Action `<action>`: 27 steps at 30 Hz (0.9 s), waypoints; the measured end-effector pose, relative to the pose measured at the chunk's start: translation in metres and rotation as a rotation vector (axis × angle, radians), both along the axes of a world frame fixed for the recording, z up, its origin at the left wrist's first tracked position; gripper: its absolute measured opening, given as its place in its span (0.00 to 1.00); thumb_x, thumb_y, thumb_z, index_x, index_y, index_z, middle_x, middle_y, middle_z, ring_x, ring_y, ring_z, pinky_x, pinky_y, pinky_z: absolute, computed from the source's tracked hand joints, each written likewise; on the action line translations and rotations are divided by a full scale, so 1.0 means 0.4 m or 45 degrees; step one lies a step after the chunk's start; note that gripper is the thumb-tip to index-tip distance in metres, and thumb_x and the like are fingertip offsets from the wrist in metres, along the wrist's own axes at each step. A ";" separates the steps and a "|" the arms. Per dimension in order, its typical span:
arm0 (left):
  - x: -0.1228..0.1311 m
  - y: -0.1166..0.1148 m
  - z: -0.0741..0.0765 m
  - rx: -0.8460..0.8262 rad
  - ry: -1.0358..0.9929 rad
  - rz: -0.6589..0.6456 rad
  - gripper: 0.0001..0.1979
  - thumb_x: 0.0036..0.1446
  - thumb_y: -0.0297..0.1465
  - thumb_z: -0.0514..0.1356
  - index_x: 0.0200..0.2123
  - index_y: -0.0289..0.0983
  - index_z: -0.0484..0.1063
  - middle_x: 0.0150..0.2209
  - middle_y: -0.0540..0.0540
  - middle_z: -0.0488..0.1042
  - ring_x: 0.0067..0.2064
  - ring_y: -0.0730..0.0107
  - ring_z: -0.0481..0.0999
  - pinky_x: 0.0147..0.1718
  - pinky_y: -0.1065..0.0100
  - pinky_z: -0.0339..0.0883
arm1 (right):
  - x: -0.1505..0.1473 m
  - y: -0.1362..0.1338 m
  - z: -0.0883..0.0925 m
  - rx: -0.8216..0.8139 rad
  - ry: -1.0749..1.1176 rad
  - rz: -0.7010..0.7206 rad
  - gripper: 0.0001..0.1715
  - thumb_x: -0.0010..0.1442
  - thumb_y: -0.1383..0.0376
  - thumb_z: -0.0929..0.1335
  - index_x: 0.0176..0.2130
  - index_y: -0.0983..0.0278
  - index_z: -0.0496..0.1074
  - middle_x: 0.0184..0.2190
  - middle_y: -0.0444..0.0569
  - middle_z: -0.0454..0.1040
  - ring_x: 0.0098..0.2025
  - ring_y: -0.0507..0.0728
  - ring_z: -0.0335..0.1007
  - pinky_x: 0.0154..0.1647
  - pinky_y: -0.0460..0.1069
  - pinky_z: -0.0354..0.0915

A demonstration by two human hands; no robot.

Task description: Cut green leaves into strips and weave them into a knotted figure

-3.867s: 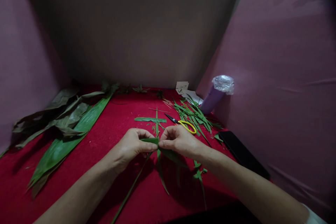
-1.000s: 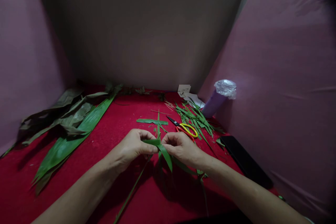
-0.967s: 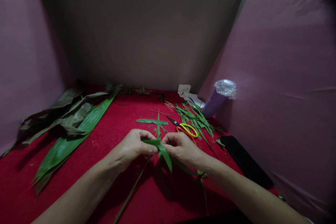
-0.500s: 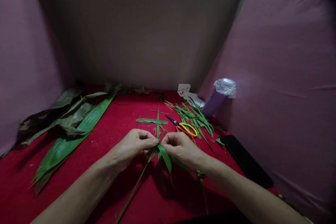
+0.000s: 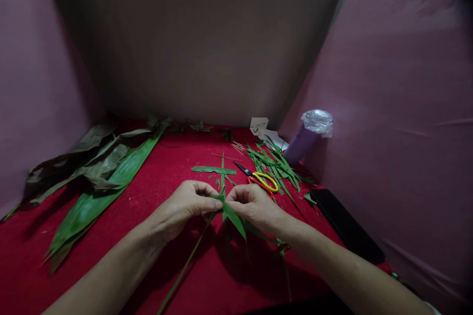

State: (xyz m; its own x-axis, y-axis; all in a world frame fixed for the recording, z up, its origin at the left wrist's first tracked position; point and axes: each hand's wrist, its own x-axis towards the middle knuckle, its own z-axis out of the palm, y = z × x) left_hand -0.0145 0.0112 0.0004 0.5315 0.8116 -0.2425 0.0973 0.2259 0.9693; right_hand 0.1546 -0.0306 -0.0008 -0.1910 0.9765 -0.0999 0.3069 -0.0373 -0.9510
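Note:
Between my two hands, above the red cloth (image 5: 148, 206), is a bunch of green leaf strips (image 5: 234, 220). My left hand (image 5: 188, 203) pinches the strips with thumb against fingers. Close against it from the right, my right hand (image 5: 254, 206) is also closed in a pinch on the strips. One long thin strip (image 5: 188, 261) trails down toward the near edge, and others hang to the right below my right hand. Just beyond the fingers lies a flat leaf strip (image 5: 210, 170) crossed by a narrow upright one. Scissors (image 5: 263, 181) with yellow and red handles rest beyond my right hand.
Large leaves (image 5: 111, 177), some green and some dried, lie at left. A pile of cut leaf strips (image 5: 273, 162) is at right, near thin sticks (image 5: 238, 147), a white card (image 5: 258, 126) and a purple container (image 5: 301, 142) with plastic over its top. A black phone-like slab (image 5: 345, 226) lies nearer.
The broad strip between my hands has swung slightly to the right, and a short green end now shows above my left thumb. Both hands keep nearly the same place.

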 end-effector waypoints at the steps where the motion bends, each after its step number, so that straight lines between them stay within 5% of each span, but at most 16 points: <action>1: 0.001 -0.001 0.001 0.005 0.011 0.005 0.06 0.38 0.28 0.64 0.21 0.34 0.68 0.16 0.54 0.66 0.18 0.78 0.62 0.18 0.74 0.52 | -0.001 0.000 0.001 -0.008 0.006 -0.004 0.08 0.50 0.64 0.66 0.23 0.67 0.66 0.18 0.40 0.61 0.19 0.47 0.53 0.20 0.42 0.51; 14: 0.002 0.006 -0.006 0.056 0.075 0.059 0.06 0.39 0.29 0.63 0.21 0.35 0.66 0.14 0.55 0.65 0.17 0.78 0.61 0.18 0.74 0.51 | 0.009 0.001 0.033 0.097 -0.065 -0.027 0.09 0.52 0.63 0.65 0.25 0.66 0.66 0.19 0.40 0.61 0.20 0.47 0.52 0.20 0.42 0.51; 27: 0.001 0.001 0.001 0.005 -0.023 -0.001 0.04 0.42 0.29 0.62 0.23 0.34 0.69 0.18 0.53 0.66 0.21 0.78 0.62 0.21 0.74 0.54 | -0.003 0.003 0.012 0.140 -0.197 -0.080 0.06 0.48 0.67 0.66 0.22 0.66 0.67 0.17 0.40 0.62 0.20 0.47 0.54 0.19 0.42 0.51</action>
State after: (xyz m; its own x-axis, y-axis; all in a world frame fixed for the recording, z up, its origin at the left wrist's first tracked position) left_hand -0.0143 0.0116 0.0007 0.5365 0.8121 -0.2298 0.0801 0.2220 0.9717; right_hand 0.1534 -0.0295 0.0040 -0.1202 0.9926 -0.0154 0.4498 0.0406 -0.8922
